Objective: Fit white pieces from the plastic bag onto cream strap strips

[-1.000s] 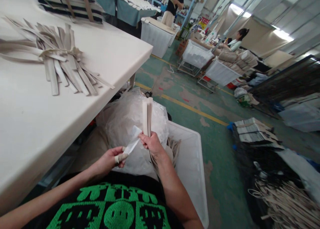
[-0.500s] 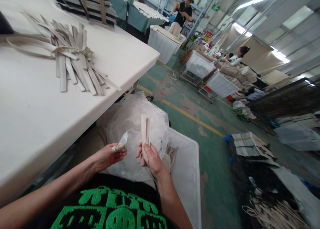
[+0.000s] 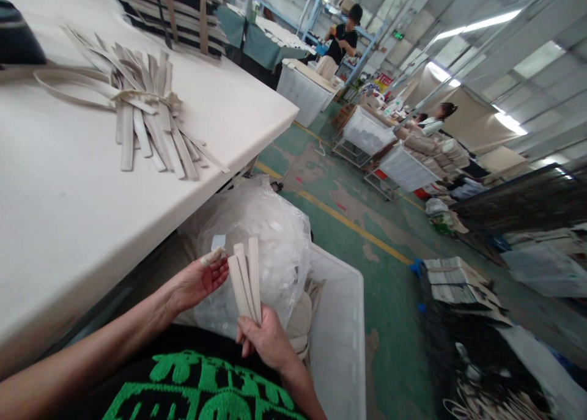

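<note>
My right hand (image 3: 268, 337) is closed around the lower ends of several flat beige fabric strips (image 3: 246, 273), which fan out upward. To their left, my left hand (image 3: 202, 279) is raised with curled fingers, one digit wrapped in pale tape. A small white slip (image 3: 218, 241) sticks up at that digit's tip and looks pinched there; its lower edge is hidden. Behind both hands bulges a clear plastic bag (image 3: 270, 224). On the table lies a tied bundle of similar beige strips (image 3: 158, 117).
The pale table (image 3: 105, 218) runs along my left, its edge close to my left forearm. A white bin (image 3: 342, 322) stands by my right arm. Striped fabric (image 3: 183, 16) is piled farther back. Stacked goods (image 3: 452, 273) lie at right; a person (image 3: 342, 38) stands behind.
The strips have dropped lower and spread from a tight stack into a fan as my right hand moved down and left. My left hand rose slightly, and the slip's angle changed.
</note>
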`<state>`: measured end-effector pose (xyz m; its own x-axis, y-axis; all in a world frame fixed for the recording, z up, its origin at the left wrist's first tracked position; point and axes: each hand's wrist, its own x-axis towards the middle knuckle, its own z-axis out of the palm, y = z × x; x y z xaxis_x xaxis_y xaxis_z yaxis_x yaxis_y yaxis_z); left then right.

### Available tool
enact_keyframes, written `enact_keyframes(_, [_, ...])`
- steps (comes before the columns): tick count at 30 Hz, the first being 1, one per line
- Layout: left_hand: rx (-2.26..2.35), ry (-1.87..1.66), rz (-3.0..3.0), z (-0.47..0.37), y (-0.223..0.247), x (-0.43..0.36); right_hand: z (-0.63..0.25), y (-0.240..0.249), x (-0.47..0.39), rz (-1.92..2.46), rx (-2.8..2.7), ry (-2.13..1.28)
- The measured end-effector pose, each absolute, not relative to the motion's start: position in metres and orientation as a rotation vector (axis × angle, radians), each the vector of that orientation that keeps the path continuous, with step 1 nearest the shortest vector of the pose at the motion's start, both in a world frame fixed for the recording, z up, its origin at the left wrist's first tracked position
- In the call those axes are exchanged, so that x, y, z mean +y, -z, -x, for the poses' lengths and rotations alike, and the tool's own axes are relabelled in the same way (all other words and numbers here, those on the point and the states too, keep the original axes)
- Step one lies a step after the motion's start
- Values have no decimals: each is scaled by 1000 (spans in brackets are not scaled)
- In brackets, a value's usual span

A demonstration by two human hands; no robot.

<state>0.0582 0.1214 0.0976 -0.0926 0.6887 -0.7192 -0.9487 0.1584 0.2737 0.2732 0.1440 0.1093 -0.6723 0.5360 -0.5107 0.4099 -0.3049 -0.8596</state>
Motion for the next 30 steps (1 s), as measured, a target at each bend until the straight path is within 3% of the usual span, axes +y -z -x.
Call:
enact_keyframes(22, [1008,-1516,244,-66,-86,116,-261,-101,140,1311,-1788,-2177])
enact_keyframes(30, [1003,-1396,206,-82,-81,108,-262,-99,144,1285,-1773,-2193])
